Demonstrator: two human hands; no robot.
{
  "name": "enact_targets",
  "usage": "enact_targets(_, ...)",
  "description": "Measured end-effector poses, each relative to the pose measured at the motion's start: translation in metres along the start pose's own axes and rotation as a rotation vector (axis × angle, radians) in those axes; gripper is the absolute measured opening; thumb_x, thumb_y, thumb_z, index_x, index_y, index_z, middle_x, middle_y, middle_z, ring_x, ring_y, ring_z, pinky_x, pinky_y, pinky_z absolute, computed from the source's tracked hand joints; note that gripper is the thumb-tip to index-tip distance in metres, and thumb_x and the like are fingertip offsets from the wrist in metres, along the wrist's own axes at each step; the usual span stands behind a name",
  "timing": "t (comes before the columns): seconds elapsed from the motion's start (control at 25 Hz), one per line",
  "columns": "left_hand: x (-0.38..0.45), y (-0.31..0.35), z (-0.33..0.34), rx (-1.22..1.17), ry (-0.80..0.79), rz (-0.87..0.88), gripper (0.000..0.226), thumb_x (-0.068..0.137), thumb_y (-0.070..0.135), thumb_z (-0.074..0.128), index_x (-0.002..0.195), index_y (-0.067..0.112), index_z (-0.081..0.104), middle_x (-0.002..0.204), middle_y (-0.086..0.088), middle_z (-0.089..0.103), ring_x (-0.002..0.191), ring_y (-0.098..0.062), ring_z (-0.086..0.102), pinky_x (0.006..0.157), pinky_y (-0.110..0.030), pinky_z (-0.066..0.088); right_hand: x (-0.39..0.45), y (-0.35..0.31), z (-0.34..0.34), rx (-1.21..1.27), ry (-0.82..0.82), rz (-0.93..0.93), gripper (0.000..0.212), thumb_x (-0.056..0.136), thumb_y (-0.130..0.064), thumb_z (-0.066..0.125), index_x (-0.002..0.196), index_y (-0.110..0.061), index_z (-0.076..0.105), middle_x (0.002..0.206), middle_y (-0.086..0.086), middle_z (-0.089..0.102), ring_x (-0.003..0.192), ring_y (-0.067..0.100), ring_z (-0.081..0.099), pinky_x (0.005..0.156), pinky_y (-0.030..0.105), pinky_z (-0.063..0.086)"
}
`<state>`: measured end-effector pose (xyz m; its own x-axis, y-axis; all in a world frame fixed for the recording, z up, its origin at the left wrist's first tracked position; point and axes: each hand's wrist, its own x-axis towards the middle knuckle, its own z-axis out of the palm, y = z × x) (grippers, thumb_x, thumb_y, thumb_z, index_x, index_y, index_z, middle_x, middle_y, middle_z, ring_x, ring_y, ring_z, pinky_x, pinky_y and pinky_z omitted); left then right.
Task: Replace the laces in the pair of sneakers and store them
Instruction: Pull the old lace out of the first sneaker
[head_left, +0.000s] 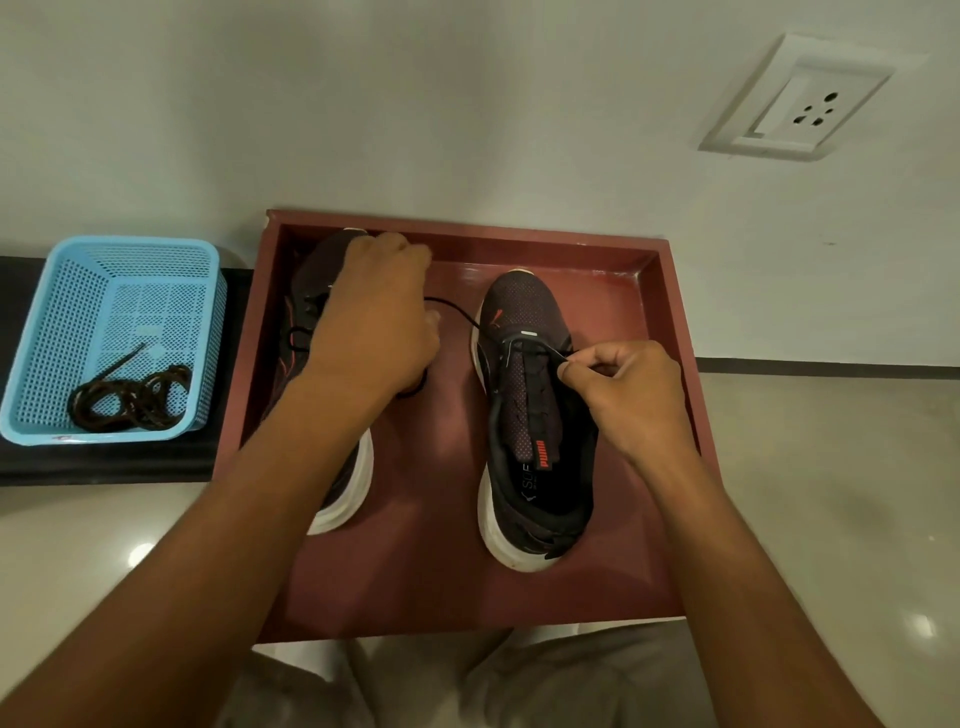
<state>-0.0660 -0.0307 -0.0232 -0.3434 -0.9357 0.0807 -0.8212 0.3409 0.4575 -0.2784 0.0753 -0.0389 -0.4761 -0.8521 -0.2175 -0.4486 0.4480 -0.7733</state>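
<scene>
Two dark sneakers with white soles stand in a red-brown wooden tray. On the right sneaker a black lace runs through the lowest eyelets. My right hand pinches one end of this lace at the shoe's right eyelets. My left hand is curled around the lace's other end, held above the left sneaker, which it largely hides. A loop of black lace shows near the left sneaker's toe. Dark brown laces lie coiled in a blue basket.
The blue mesh basket sits on a black ledge left of the tray. A pale wall with a white socket plate rises behind. Glossy light floor tiles surround the tray, and my knees show below its near edge.
</scene>
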Motion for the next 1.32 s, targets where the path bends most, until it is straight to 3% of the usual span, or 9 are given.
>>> enact_targets(0.16, -0.009, 0.022, 0.027, -0.042, -0.064, 0.167, 0.033, 0.083, 0.010, 0.078, 0.116, 0.010, 0.076, 0.111, -0.010, 0.070, 0.112, -0.034, 0.056, 0.099, -0.047, 0.047, 0.001, 0.001, 0.001, -0.001, 0.001, -0.007, 0.008, 0.086, -0.017, 0.078, 0.083, -0.023, 0.082, 0.078, -0.011, 0.077, 0.073, 0.004, 0.072, 0.070, 0.023, 0.058)
enact_targets(0.32, -0.015, 0.023, 0.040, -0.136, -0.040, 0.068, 0.005, 0.090, 0.014, 0.074, 0.091, 0.013, 0.079, 0.093, -0.004, 0.073, 0.095, -0.023, 0.062, 0.081, -0.034, 0.048, 0.002, 0.002, 0.001, -0.009, 0.000, -0.010, 0.010, 0.087, -0.017, 0.078, 0.081, -0.024, 0.082, 0.075, -0.012, 0.076, 0.068, 0.002, 0.071, 0.060, 0.013, 0.051)
enact_targets(0.56, 0.002, 0.007, 0.009, -0.152, 0.137, -0.051, 0.007, 0.085, 0.012, 0.072, 0.080, 0.010, 0.076, 0.084, -0.007, 0.073, 0.082, -0.027, 0.066, 0.079, -0.042, 0.054, 0.001, 0.003, 0.001, -0.020, 0.001, -0.020, 0.009, 0.086, -0.018, 0.078, 0.081, -0.024, 0.082, 0.077, -0.013, 0.076, 0.070, 0.001, 0.071, 0.061, 0.012, 0.049)
enact_targets(0.68, 0.009, -0.014, -0.006, -0.139, 0.203, -0.142, 0.009, 0.087, 0.013, 0.072, 0.080, 0.011, 0.077, 0.084, -0.006, 0.074, 0.080, -0.023, 0.067, 0.077, -0.035, 0.052, 0.000, 0.002, 0.001, -0.019, -0.001, -0.023, 0.009, 0.087, -0.018, 0.078, 0.081, -0.024, 0.081, 0.076, -0.011, 0.076, 0.068, 0.002, 0.070, 0.061, 0.015, 0.050)
enact_targets(0.8, 0.007, -0.021, -0.009, -0.009, 0.120, -0.148, 0.006, 0.084, 0.021, 0.078, 0.089, 0.016, 0.079, 0.096, -0.005, 0.074, 0.100, -0.029, 0.064, 0.099, -0.042, 0.047, -0.001, 0.000, 0.000, -0.015, -0.006, -0.023, 0.011, 0.088, -0.017, 0.078, 0.080, -0.025, 0.080, 0.075, -0.012, 0.075, 0.066, -0.001, 0.069, 0.057, 0.009, 0.048)
enact_targets(0.88, 0.005, -0.009, -0.004, 0.118, 0.030, -0.103, 0.030, 0.082, 0.025, 0.081, 0.111, 0.020, 0.076, 0.115, -0.005, 0.070, 0.122, -0.034, 0.053, 0.121, -0.056, 0.021, -0.001, -0.001, 0.000, -0.022, -0.011, -0.033, 0.011, 0.088, -0.017, 0.078, 0.081, -0.025, 0.081, 0.076, -0.012, 0.075, 0.068, -0.001, 0.070, 0.059, 0.009, 0.050)
enact_targets(0.96, 0.001, 0.010, 0.006, 0.112, -0.035, 0.008, 0.037, 0.084, 0.024, 0.079, 0.121, 0.026, 0.073, 0.120, 0.001, 0.068, 0.129, -0.030, 0.047, 0.124, -0.060, 0.006, -0.001, -0.002, 0.001, -0.026, -0.013, -0.034, 0.010, 0.088, -0.017, 0.078, 0.082, -0.025, 0.081, 0.076, -0.012, 0.075, 0.069, 0.000, 0.071, 0.062, 0.012, 0.052)
enact_targets(1.08, -0.008, 0.030, 0.027, 0.056, -0.137, 0.071, 0.023, 0.092, 0.026, 0.073, 0.114, 0.030, 0.076, 0.112, 0.006, 0.073, 0.121, -0.021, 0.052, 0.126, -0.056, 0.007, -0.002, -0.002, 0.001, -0.027, -0.006, -0.034, 0.011, 0.088, -0.017, 0.078, 0.081, -0.025, 0.081, 0.074, -0.012, 0.075, 0.068, 0.001, 0.071, 0.063, 0.018, 0.055)
enact_targets(1.32, -0.003, 0.017, 0.031, 0.010, -0.019, 0.078, 0.006, 0.088, 0.023, 0.072, 0.087, 0.025, 0.078, 0.091, 0.006, 0.075, 0.100, -0.024, 0.063, 0.118, -0.053, 0.028, -0.003, -0.005, 0.001, -0.032, -0.002, -0.045, 0.015, 0.087, -0.016, 0.077, 0.077, -0.027, 0.079, 0.072, -0.013, 0.075, 0.066, 0.002, 0.070, 0.060, 0.013, 0.053)
